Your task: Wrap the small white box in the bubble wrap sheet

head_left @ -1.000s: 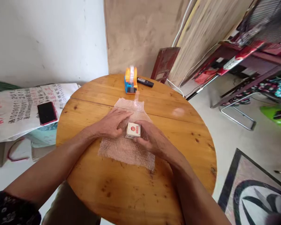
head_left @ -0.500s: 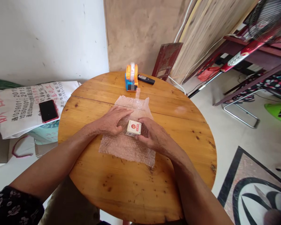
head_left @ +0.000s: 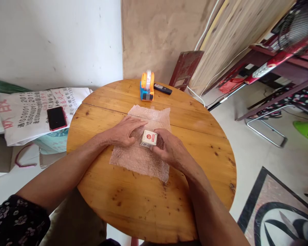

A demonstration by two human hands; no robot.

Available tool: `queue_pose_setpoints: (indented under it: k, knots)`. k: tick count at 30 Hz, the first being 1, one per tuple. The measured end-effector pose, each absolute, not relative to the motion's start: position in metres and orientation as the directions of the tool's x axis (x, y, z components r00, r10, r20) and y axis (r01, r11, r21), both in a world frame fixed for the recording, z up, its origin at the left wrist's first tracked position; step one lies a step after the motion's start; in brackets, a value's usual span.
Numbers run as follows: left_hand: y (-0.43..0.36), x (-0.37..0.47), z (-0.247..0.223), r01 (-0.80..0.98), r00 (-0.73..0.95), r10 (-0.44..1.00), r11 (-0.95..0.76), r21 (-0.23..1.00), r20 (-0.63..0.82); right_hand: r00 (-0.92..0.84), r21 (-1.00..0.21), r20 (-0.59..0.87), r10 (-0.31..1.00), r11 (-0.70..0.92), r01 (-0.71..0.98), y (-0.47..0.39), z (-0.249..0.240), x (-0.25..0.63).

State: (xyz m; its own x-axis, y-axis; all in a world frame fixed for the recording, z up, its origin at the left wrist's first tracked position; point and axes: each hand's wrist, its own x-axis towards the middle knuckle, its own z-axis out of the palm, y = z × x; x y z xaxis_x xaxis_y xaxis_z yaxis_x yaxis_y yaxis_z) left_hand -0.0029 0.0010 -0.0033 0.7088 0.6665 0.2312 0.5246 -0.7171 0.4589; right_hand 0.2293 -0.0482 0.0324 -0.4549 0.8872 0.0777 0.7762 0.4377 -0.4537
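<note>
A small white box (head_left: 149, 138) with a red label lies on a sheet of pinkish bubble wrap (head_left: 141, 160) on the round wooden table. My right hand (head_left: 168, 147) grips the box at its right side, thumb near the lower corner and fingers at the upper one. To the left of the box, my left hand (head_left: 125, 131) rests on the wrap with its fingers spread and thumb apart, holding nothing.
An orange and blue tape dispenser (head_left: 147, 87) and a black remote (head_left: 163, 89) stand at the table's far edge. A phone (head_left: 56, 118) lies on white sacks (head_left: 23, 119) at the left. Behind the table is a dark red chair (head_left: 186, 67).
The view has shifted slightly, so things on the table appear a little further right. Both hands and the box hold nearly the same positions on the wrap.
</note>
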Motion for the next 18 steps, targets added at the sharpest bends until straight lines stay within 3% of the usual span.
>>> queue_pose_setpoints:
  k: [18]
  knots:
    - [-0.0008, -0.0031, -0.0019, 0.529, 0.706, 0.668, -0.718, 0.452, 0.235, -0.467, -0.469, 0.05, 0.883, 0.433, 0.769, -0.0422, 0.0285, 0.2326]
